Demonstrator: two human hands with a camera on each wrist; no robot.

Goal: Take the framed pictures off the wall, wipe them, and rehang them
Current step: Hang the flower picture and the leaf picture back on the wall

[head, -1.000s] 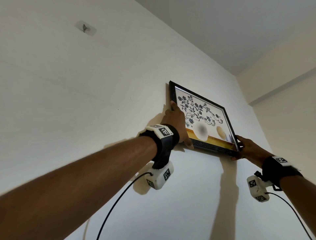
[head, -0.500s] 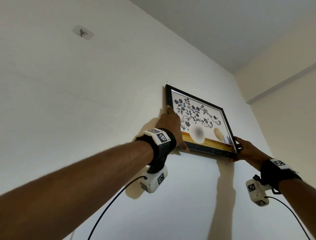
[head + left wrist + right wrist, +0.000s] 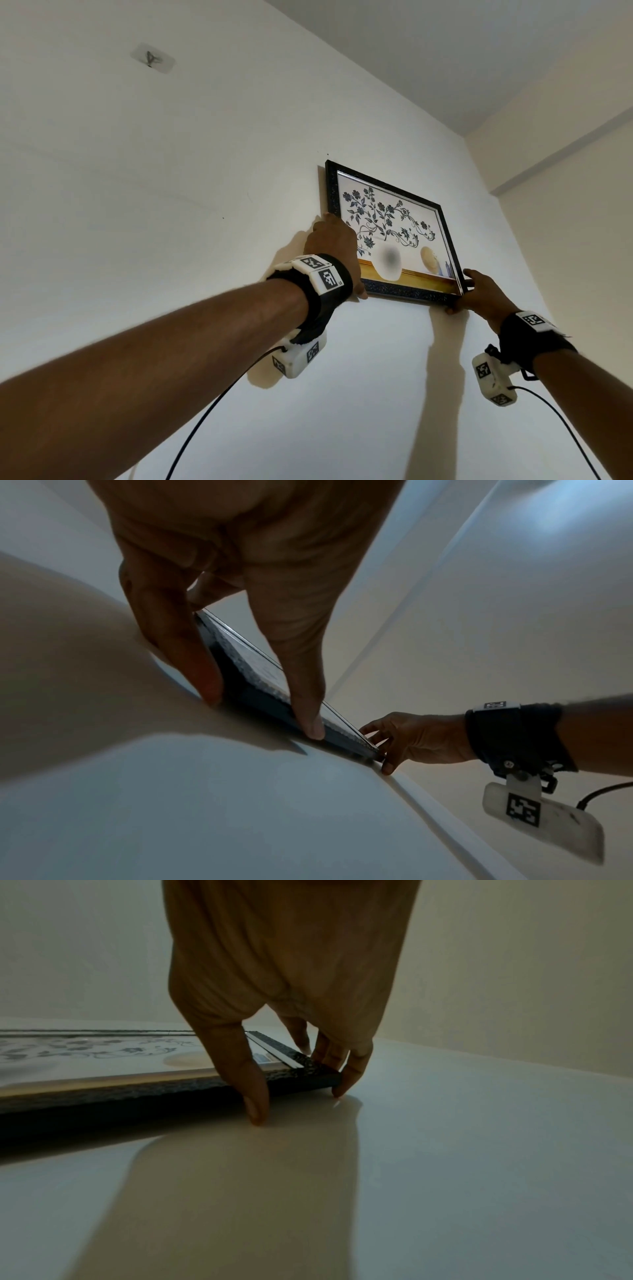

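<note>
This looks like a room in a home. A flower picture hangs on a plain white wall. A stick-on hook is there too.

Head view looks up the wall — wrist views close, sharing the frame.

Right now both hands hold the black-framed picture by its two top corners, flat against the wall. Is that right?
Not quite: the left hand and right hand hold the black-framed picture at its two bottom corners, not the top ones, as the head view shows. It does lie against the wall.
</note>
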